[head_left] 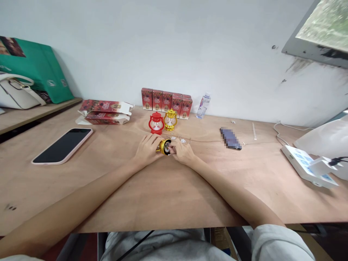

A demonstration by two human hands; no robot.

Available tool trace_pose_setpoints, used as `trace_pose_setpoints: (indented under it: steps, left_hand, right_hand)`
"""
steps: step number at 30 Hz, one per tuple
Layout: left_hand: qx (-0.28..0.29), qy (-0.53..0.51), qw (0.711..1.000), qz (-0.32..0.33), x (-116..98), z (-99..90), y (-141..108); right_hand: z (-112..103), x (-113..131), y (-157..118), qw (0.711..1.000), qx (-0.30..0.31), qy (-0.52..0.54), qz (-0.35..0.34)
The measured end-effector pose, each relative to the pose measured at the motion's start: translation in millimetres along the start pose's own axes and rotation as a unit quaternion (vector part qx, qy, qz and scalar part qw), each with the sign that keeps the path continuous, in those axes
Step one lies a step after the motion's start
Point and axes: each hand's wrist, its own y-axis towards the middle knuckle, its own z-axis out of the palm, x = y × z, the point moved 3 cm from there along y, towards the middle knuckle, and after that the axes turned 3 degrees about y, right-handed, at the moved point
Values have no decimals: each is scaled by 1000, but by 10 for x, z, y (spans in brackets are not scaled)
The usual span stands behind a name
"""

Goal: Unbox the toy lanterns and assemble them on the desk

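Note:
My left hand [148, 149] is closed around a gold lantern [163, 147] lying on its side, its open dark base facing right. The fingers of my right hand [182, 151] are pinched together at that base; whatever they hold, if anything, is hidden. Just behind my hands a red lantern [156, 124] and another gold lantern [170, 120] stand upright side by side. Small white pieces [183, 140] and thin bits lie on the table behind my right hand.
Several red boxes [166, 101] stand by the wall, with a clear bottle [203, 106] to their right. Flattened red cartons [104, 112] and a large phone [63, 146] are at left. A dark phone [230, 138] and a white power strip [307, 166] lie right.

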Motion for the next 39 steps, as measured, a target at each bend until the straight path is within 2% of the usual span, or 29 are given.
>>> trace_pose_setpoints:
  steps: [6, 15, 21, 27, 39]
  left_hand:
    - [-8, 9, 1000, 4, 8, 7, -11]
    - [9, 15, 1000, -3, 19, 15, -14]
    - [13, 19, 1000, -3, 16, 19, -17]
    - [22, 24, 999, -8, 17, 26, -15]
    - [38, 11, 999, -15, 12, 18, -8]
  right_hand:
    - [-94, 22, 26, 999, -27, 16, -10]
    - [-104, 8, 22, 999, -20, 36, 1]
    - [-115, 12, 13, 997, -60, 18, -39]
    - [-75, -10, -17, 999, -20, 17, -44]
    - [-46, -30, -12, 997, 34, 74, 17]
